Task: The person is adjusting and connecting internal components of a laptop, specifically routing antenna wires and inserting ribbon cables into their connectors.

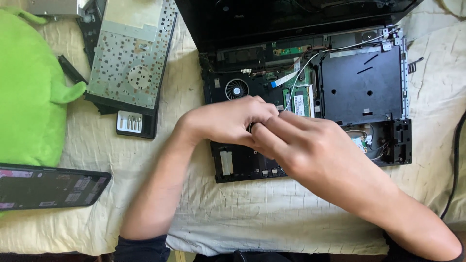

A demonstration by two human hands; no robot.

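Observation:
An opened black laptop (361, 87) lies on a cream cloth, its inner base bare with a round fan (236, 90), a green memory board (300, 103) and white wires showing. My left hand (225, 121) and my right hand (301, 145) meet over the base's middle, fingers curled together around a small dark object (252, 127) that is mostly hidden. Which hand grips that object I cannot tell. The laptop's dark screen (291, 17) stands at the far side.
A removed keyboard (131, 53) lies face down at upper left, with a small black case of screwdriver bits (130, 123) beside it. A green plush toy (29, 92) sits at left. A dark flat panel (48, 187) lies lower left. A black cable (455, 160) runs down the right.

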